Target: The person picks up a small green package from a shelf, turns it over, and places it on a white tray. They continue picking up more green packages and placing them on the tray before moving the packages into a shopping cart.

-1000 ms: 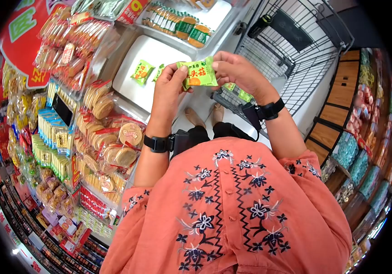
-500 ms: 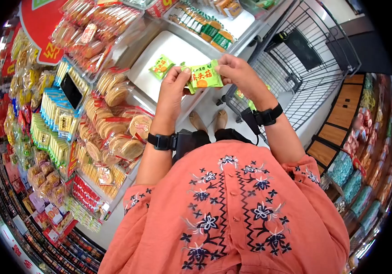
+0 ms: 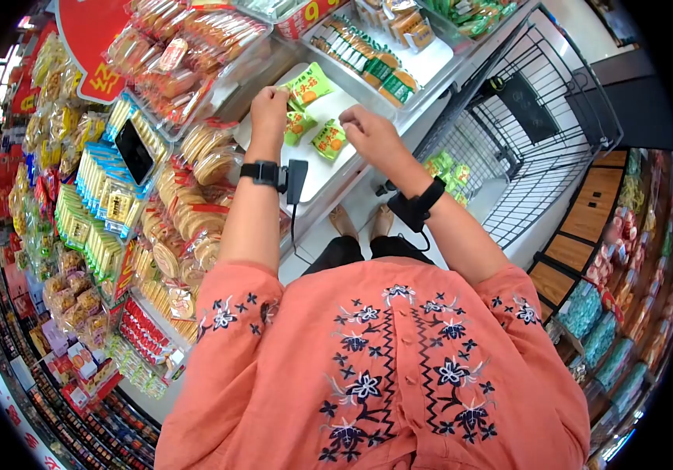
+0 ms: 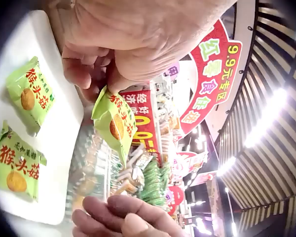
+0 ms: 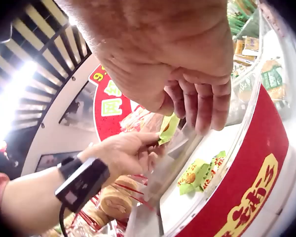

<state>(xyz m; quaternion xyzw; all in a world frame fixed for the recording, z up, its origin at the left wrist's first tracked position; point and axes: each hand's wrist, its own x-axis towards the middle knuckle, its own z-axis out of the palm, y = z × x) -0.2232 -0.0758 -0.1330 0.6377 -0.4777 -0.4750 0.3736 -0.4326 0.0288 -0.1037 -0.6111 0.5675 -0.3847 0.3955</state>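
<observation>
My left hand (image 3: 268, 117) pinches a green snack packet (image 3: 307, 84) by one end above the white tray (image 3: 322, 178). In the left wrist view the same packet (image 4: 114, 123) hangs from the thumb and fingers. Two more green packets (image 3: 297, 127) (image 3: 328, 139) lie in the tray. Over the tray's right side is my right hand (image 3: 372, 137), apart from the left. Its fingers are loosely bent with nothing between them, as the right hand (image 5: 187, 74) in the right wrist view also shows.
A shopping cart (image 3: 536, 149) stands at the right, with green packets (image 3: 448, 171) inside. Left of the tray are bagged round crackers (image 3: 188, 196) and a phone (image 3: 133, 151) among snack packs. Beyond lies another tray of packaged biscuits (image 3: 364, 59). Wooden-fronted shelving (image 3: 575, 227) stands far right.
My right hand has let go of the packet that both hands held and moved away from it. The left hand has moved up and left over the tray with a packet. More of the tray shows.
</observation>
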